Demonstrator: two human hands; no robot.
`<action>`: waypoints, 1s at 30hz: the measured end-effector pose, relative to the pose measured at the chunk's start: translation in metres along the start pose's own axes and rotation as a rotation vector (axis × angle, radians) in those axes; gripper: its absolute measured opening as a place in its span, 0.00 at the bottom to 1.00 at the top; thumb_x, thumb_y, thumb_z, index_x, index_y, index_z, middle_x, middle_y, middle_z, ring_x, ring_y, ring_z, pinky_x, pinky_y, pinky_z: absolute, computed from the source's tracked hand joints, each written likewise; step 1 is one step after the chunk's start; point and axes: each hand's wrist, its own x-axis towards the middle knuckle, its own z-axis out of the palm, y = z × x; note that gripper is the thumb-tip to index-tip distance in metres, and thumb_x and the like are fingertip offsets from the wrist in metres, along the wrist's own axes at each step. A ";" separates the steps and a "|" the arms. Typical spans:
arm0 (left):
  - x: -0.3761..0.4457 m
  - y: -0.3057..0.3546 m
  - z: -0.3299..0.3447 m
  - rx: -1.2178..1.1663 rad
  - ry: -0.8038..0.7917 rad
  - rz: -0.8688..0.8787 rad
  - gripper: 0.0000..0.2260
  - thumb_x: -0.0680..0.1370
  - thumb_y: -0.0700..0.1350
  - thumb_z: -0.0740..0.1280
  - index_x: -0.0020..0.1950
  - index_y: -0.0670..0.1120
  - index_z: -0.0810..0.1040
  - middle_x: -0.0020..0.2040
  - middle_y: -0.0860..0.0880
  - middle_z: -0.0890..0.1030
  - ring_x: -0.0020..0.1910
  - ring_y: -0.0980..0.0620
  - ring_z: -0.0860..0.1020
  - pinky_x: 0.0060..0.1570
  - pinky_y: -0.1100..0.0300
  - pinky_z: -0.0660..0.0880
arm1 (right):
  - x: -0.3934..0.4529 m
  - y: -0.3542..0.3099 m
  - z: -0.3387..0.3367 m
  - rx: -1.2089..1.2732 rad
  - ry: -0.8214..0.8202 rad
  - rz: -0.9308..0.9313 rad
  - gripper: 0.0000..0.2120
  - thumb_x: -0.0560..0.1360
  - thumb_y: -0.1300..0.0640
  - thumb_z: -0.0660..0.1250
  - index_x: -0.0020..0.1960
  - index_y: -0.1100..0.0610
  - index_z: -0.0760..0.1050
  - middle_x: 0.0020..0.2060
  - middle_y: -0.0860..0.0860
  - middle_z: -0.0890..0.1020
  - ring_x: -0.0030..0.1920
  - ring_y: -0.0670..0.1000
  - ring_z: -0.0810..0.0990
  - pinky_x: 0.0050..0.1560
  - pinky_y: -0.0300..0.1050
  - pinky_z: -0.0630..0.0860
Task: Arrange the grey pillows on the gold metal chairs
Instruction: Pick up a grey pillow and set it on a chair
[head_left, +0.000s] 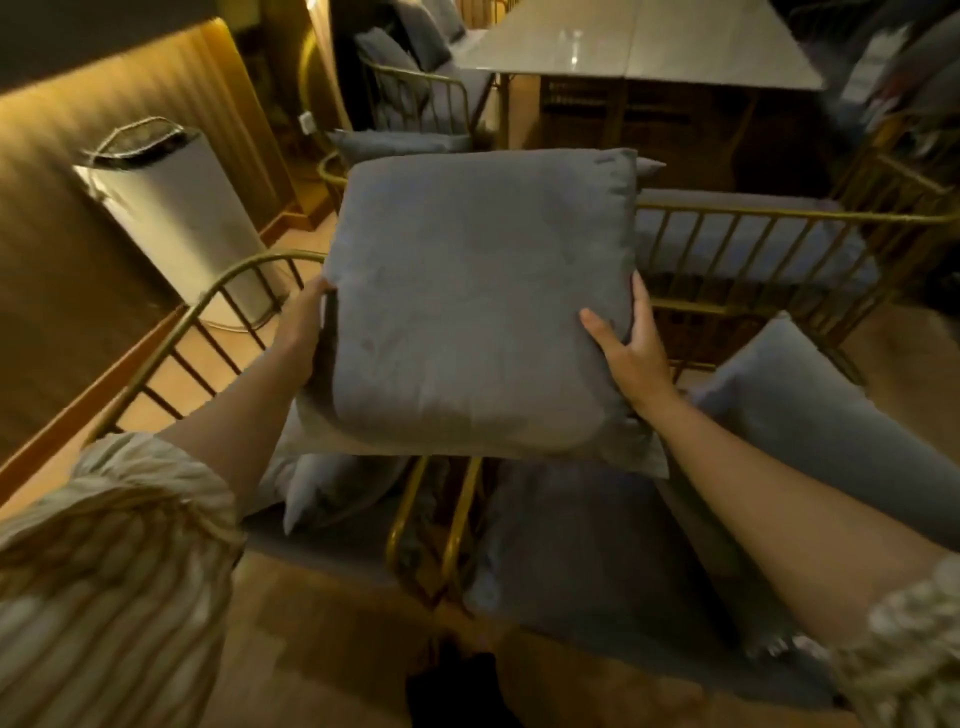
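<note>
A square grey pillow (478, 306) is held up in mid-air at the centre of the scene, its broad face toward the camera, above the adjoining arms of 2 gold metal chairs (431, 525). The left hand (304, 332) grips its left edge, fingers wrapped behind; the right hand (631, 345) clasps the right edge, thumb on the front. Another grey pillow (831, 415) leans on the near right chair, and a third (332, 488) lies on the near left seat. A white cylindrical appliance (171, 213) stands at far left, a grey table (644, 47) at the far end.
</note>
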 end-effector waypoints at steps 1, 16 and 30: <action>0.006 0.003 -0.019 -0.017 0.025 -0.001 0.25 0.71 0.68 0.64 0.55 0.51 0.81 0.54 0.45 0.81 0.53 0.45 0.77 0.61 0.48 0.70 | 0.004 -0.007 0.021 0.013 -0.027 -0.004 0.44 0.74 0.43 0.71 0.81 0.51 0.51 0.76 0.49 0.66 0.72 0.49 0.69 0.69 0.46 0.69; 0.152 -0.051 -0.211 0.207 -0.007 -0.190 0.47 0.67 0.68 0.73 0.77 0.42 0.66 0.73 0.41 0.72 0.69 0.39 0.73 0.65 0.48 0.71 | 0.036 -0.025 0.298 -0.197 -0.318 0.282 0.56 0.60 0.22 0.66 0.80 0.41 0.48 0.77 0.52 0.62 0.75 0.58 0.64 0.73 0.60 0.65; 0.159 -0.096 -0.117 0.573 -0.015 0.123 0.49 0.69 0.75 0.64 0.82 0.50 0.55 0.81 0.43 0.58 0.80 0.39 0.56 0.76 0.34 0.54 | 0.042 -0.026 0.292 -0.367 -0.337 0.267 0.37 0.77 0.37 0.64 0.79 0.51 0.56 0.76 0.56 0.64 0.75 0.59 0.66 0.70 0.54 0.66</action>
